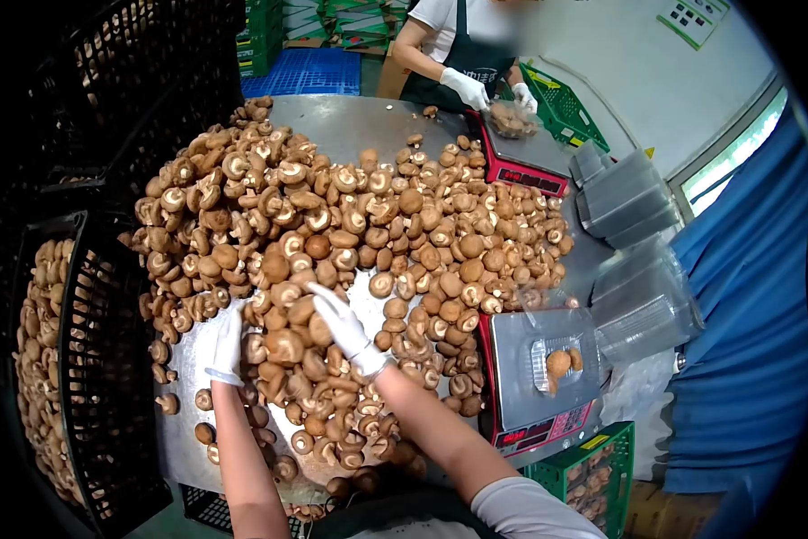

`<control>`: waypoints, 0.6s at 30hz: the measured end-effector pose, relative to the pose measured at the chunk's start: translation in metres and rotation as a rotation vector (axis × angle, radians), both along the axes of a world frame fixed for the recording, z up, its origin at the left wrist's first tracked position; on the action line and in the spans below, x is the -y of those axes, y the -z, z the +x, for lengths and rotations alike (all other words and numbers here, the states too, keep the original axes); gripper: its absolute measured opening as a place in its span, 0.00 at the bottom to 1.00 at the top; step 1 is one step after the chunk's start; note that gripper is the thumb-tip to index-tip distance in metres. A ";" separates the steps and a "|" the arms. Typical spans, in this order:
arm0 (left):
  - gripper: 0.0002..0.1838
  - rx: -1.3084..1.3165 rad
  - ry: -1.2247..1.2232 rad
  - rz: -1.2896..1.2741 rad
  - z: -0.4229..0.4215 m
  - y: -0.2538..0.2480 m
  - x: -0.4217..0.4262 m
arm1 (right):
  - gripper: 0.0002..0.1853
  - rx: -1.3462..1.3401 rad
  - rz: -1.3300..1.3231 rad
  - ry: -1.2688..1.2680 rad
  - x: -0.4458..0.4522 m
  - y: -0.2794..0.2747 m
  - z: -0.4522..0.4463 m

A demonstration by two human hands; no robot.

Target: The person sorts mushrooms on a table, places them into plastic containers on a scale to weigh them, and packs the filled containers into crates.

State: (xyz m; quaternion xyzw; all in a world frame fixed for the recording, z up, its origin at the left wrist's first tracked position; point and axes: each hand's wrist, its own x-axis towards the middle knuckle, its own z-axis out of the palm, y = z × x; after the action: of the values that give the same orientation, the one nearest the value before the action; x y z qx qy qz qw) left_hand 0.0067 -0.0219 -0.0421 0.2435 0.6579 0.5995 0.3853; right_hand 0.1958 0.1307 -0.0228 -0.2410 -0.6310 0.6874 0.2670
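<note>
Both my hands wear white gloves and rest among brown shiitake mushrooms point(284, 346) heaped on a metal table point(332, 126). On the near left side, my left hand point(228, 346) stands on edge with its fingers stretched, touching the heap. My right hand point(343, 328) lies flat along the other side of the same mushrooms, its fingers extended. Several mushrooms sit loose between the two palms, gripped by neither hand. To the right, a red-edged scale point(547, 404) carries a clear plastic tray point(540, 368) with a few mushrooms in it.
Black crates point(76, 359) of mushrooms stand at the left. Stacked clear trays point(646, 301) line the right edge. Opposite, a co-worker in white gloves holds a filled tray point(512, 119) over a second scale point(525, 175). A green crate point(624, 467) sits below right.
</note>
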 end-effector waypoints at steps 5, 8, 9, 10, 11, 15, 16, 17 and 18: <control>0.30 -0.157 -0.297 -0.054 0.000 0.059 0.064 | 0.26 0.205 0.472 -0.158 0.055 -0.029 -0.006; 0.27 -0.215 -0.424 -0.035 0.018 0.049 0.073 | 0.25 0.278 0.724 -0.321 0.035 -0.055 0.023; 0.25 -0.242 -0.466 -0.011 0.033 0.037 0.075 | 0.24 0.268 0.779 -0.234 0.016 -0.068 0.033; 0.23 -0.271 -0.511 0.011 0.044 0.029 0.077 | 0.24 0.272 0.837 -0.070 -0.008 -0.073 0.047; 0.23 -0.316 -0.514 0.053 0.047 0.029 0.078 | 0.23 0.298 0.911 0.130 -0.038 -0.074 0.062; 0.22 -0.349 -0.496 0.032 0.050 0.014 0.074 | 0.23 0.805 1.036 0.501 -0.133 -0.045 0.130; 0.21 -0.373 -0.509 0.027 0.050 0.015 0.073 | 0.22 1.001 0.917 0.421 -0.147 -0.030 0.144; 0.21 -0.431 -0.502 -0.008 0.050 0.013 0.072 | 0.20 1.006 1.023 0.367 -0.164 0.000 0.160; 0.20 -0.486 -0.493 -0.045 0.051 0.012 0.070 | 0.17 0.990 1.006 0.369 -0.156 -0.003 0.157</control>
State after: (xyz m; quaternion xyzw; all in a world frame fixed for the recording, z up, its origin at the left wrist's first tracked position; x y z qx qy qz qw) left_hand 0.0574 -0.0920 -0.0540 0.2045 0.7826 0.5843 0.0662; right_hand 0.3525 0.2866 -0.0196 -0.4744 -0.8664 0.0683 0.1403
